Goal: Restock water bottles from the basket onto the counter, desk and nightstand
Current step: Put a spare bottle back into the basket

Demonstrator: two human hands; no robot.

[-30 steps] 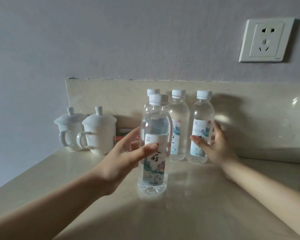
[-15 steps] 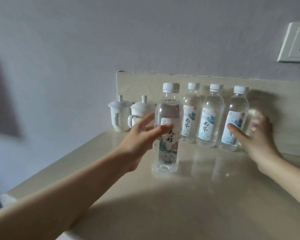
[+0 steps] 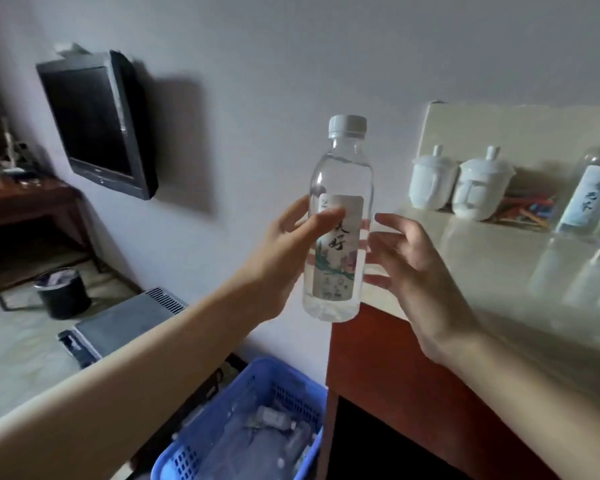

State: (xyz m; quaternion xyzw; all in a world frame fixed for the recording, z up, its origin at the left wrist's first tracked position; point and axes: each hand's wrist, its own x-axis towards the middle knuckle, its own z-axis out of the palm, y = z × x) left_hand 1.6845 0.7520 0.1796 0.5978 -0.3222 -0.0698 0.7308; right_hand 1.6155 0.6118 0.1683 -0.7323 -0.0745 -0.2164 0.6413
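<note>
The left hand (image 3: pixel 284 251) holds a water bottle (image 3: pixel 338 223) upright in the air, off the left edge of the table (image 3: pixel 499 271) and above the blue basket (image 3: pixel 257 393) on the floor. Its fingers (image 3: pixel 321 221) curl round the labelled middle of the bottle, thumb across the front of the label, closed on it. The right hand (image 3: pixel 420 275) is just beside the bottle on its right, fingers spread and loosely curved; whether the tips touch the plastic cannot be told. On the table, well to the right, stand two white lidded cups (image 3: pixel 454 185) and, at the frame's edge, another labelled bottle (image 3: pixel 593 188). More bottles lie blurred inside the basket.
</note>
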